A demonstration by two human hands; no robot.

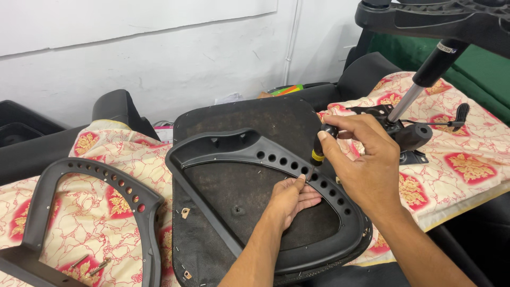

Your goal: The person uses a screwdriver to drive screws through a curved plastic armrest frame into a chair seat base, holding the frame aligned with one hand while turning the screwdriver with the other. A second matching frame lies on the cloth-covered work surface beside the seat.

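At the far left a second black armrest frame (pixel 95 212) lies flat on the red-and-cream patterned cloth (pixel 106 154), its row of holes curving along the upper right side; two screws (pixel 90 264) lie just inside its lower loop. In the middle, a black seat base (pixel 249 114) lies underside up, and on it rests a black plastic armrest frame (pixel 234 146), its long axis running from upper left to lower right, holes lined along the right arm. The left hand (pixel 291 195) lies inside the frame's opening, fingers loosely together, tips touching the inner edge by the holes. The right hand (pixel 366 159) has its grip clamped on a black screwdriver (pixel 321 143) with a yellow band, held nearly upright, tip down at a hole. To the right lie a chair mechanism (pixel 414 135) and gas cylinder (pixel 419 87), with cloth-covered room toward the right edge.
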